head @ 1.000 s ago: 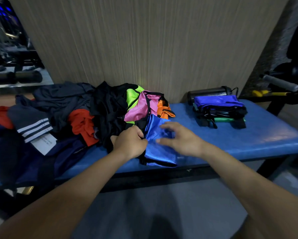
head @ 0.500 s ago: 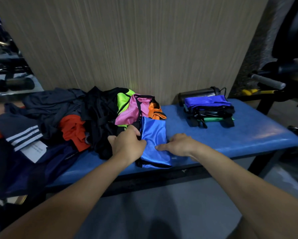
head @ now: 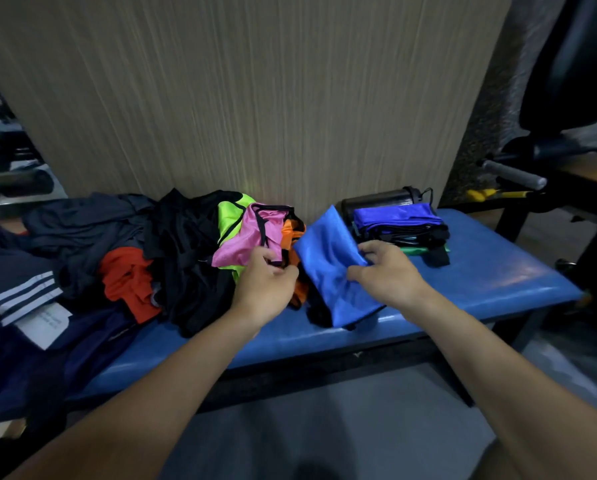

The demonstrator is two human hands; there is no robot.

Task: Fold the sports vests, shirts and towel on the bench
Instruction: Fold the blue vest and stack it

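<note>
Head view: unfolded garments (head: 172, 251) crowd the blue tabletop (head: 491, 271) at left, apparently awaiting folding, while a folded stack (head: 399, 221) sits far right. A blue vest (head: 328, 268) lies folded between them, the right hand (head: 389, 275) pinching its right edge, seemingly to carry it to the stack. The left hand (head: 264, 289) has its fingers (head: 283, 271) curled on the pink vest (head: 245, 242).

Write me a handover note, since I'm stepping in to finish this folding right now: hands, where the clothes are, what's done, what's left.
Right hand grips the folded blue vest, lifted off the bench.
Left hand is curled on cloth at the edge of the unfolded pile, beside the pink vest.
Done: a folded stack sits at the right, in front of a dark bottle.
Left: put the blue vest on the stack, then fold the pink, green and orange vests and the dark garments.
</note>
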